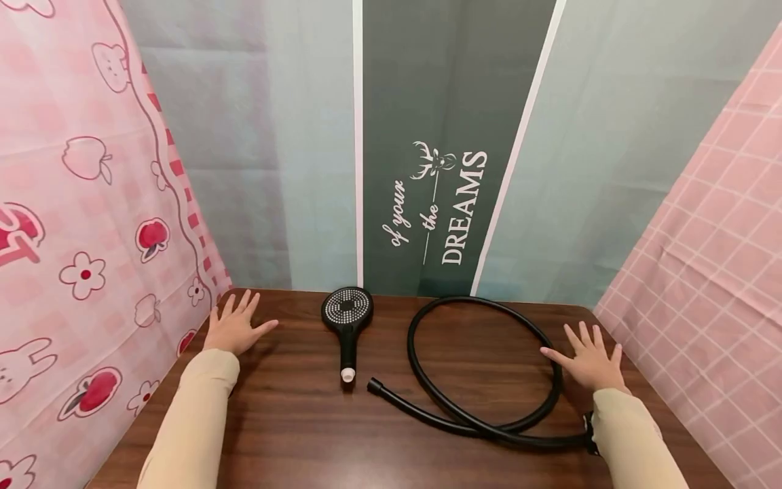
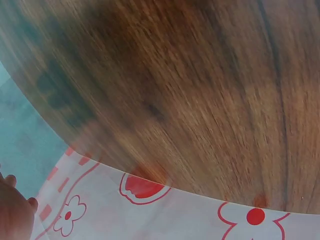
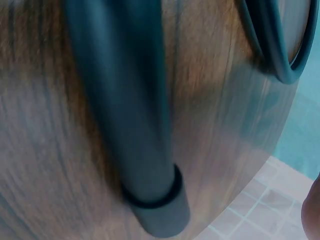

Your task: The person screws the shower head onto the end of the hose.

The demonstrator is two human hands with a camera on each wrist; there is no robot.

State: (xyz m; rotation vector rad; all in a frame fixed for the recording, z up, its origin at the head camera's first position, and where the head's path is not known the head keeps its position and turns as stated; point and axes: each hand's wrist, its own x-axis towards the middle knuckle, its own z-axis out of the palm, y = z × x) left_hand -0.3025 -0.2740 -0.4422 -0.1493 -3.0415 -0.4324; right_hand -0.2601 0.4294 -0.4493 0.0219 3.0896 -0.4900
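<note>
White txt [image 1: 464, 207] "of your", "the", "DREAMS", on dk backdrop [image 1: 458, 75]

A black shower head [image 1: 347, 327] lies beside looped hose [image 1: 490, 430].

So the surface [image 1: 287, 421] is dark brown with a wood-grain look. On the left there's a pink cloth [image 1: 36, 163] covered in apples [image 1: 153, 234], flowers [image 1: 85, 275] and a bunny [image 1: 24, 373], pretty cute tbh. Behind it all is a greyish-blue backdrop [image 1: 318, 136] with a dark grey-green panel [image 1: 452, 75], white strips [image 1: 358, 136] down both sides, sideways "DREAMS" lettering [image 1: 464, 207] and a deer head [image 1: 442, 161]. Right side's pink fabric [image 1: 721, 224] with a white grid.
</note>
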